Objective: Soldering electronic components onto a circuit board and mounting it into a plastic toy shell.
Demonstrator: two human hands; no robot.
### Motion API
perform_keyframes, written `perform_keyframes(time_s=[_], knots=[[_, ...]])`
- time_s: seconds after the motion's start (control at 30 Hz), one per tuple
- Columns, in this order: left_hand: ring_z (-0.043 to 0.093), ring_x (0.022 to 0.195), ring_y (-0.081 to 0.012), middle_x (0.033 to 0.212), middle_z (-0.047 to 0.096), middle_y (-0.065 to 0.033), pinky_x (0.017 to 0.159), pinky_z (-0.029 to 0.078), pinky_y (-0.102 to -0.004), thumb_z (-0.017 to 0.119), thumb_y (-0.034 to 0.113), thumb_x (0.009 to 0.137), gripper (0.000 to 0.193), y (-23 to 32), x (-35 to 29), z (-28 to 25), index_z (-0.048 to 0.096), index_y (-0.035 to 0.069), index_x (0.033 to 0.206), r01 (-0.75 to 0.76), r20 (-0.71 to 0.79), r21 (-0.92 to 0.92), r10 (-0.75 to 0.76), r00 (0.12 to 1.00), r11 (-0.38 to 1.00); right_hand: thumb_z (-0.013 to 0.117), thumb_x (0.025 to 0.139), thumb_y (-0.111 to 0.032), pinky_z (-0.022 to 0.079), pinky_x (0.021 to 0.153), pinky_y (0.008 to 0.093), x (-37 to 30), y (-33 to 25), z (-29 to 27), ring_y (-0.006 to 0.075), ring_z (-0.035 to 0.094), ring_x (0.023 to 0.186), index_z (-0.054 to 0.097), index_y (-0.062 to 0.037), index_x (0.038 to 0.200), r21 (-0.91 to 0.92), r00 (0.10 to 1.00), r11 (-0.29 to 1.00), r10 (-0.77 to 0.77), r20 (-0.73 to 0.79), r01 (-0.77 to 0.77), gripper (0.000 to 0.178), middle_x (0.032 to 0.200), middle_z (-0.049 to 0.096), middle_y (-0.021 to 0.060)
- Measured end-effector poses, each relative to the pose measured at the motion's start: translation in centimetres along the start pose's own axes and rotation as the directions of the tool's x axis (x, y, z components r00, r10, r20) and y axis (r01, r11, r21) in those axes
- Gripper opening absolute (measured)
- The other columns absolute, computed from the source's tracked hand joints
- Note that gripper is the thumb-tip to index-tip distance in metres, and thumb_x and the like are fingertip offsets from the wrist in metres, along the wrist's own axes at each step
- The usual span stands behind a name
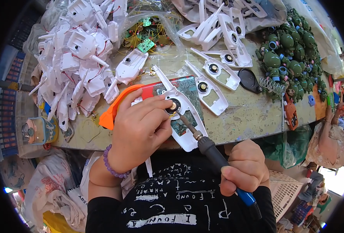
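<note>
White shell (184, 101), black speaker (175, 105), blue-and-black soldering iron (211, 152), red-edged mat (192, 90), perhaps mottled green

Iron handle (214, 154) partly covered, shirt (164, 207) cropped

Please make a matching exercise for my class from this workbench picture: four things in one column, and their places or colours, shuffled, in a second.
Things
1. Soldering iron
2. Bead bracelet
3. Metal spring
4. Circuit boards

Places or colours
A. Next to the heap of dark green parts on the right of the table
B. Held in the right hand
C. Green, towards the far side of the table
D. Purple, around the wrist of the left hand

Right pairs: 1-B, 2-D, 3-A, 4-C
</note>
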State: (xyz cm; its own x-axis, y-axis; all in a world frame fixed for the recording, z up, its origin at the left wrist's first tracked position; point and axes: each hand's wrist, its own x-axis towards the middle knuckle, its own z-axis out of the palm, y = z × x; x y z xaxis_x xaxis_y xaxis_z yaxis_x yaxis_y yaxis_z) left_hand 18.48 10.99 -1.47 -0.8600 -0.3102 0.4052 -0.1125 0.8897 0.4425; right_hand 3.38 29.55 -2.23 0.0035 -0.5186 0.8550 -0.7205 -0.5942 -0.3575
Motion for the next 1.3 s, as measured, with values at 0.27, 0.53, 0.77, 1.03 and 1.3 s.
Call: perform_keyframes(time_s=[0.27,0.53,0.77,1.03,1.3], knots=[[0.068,0.097,-0.024,0.097,0.072,-0.0057,0.099,0.041,-0.0454,0.068,0.001,0.071,0.012,0.0,0.0,0.0,0.059,0.007,0.076,0.0,0.01,0.014,0.0,1.0,1.0,0.055,0.095,-0.031,0.035,0.038,0.0285,-2.1,0.2,-0.3,0.0153,0.047,0.046,0.053,-0.0023,0.095,-0.114,0.986,0.993,-0.002,-0.169,-0.017,0.029,0.065,0.05,0.0026],[0.066,0.103,-0.0265,0.1,0.07,-0.0089,0.099,0.042,-0.046,0.071,0.003,0.072,0.014,0.3,-0.4,-0.8,0.068,0.006,0.086,0.022,0.015,0.018,-0.023,1.0,1.0,0.041,0.102,-0.034,0.035,0.039,0.0284,-2.3,0.3,0.0,0.0168,0.045,0.044,0.049,-0.0035,0.094,-0.237,0.966,0.966,0.046,-0.254,-0.108,0.032,0.059,0.045,0.0039],[0.064,0.083,-0.0246,0.09,0.068,-0.0083,0.081,0.046,-0.0404,0.072,0.006,0.076,0.018,1.5,-2.1,-2.1,0.071,0.008,0.093,0.169,-0.012,-0.034,-0.169,0.986,0.985,0.041,0.102,-0.034,0.038,0.042,0.0284,-2.8,0.8,-0.1,0.0158,0.043,0.044,0.047,-0.005,0.093,-0.255,0.956,0.952,0.095,-0.278,-0.169,0.031,0.06,0.044,0.0037],[0.062,0.077,-0.0258,0.082,0.066,-0.007,0.074,0.046,-0.0365,0.072,0.004,0.074,0.014,0.6,-0.9,-0.8,0.07,0.005,0.088,0.162,-0.092,-0.132,-0.175,0.98,0.978,0.041,0.102,-0.036,0.039,0.044,0.0277,-3.0,0.8,0.4,0.0157,0.044,0.047,0.045,-0.0071,0.095,-0.241,0.933,0.942,0.146,-0.33,-0.232,0.03,0.061,0.043,0.0031],[0.063,0.081,-0.0239,0.092,0.067,-0.0089,0.075,0.048,-0.0334,0.069,0.0,0.074,0.007,1.2,0.4,0.7,0.065,0.001,0.079,0.221,-0.063,-0.095,-0.227,0.972,0.971,0.042,0.101,-0.033,0.039,0.041,0.0284,-2.7,0.6,-0.1,0.0161,0.045,0.045,0.046,-0.0049,0.095,-0.189,0.962,0.959,0.166,-0.218,-0.209,0.029,0.062,0.046,0.0044]])
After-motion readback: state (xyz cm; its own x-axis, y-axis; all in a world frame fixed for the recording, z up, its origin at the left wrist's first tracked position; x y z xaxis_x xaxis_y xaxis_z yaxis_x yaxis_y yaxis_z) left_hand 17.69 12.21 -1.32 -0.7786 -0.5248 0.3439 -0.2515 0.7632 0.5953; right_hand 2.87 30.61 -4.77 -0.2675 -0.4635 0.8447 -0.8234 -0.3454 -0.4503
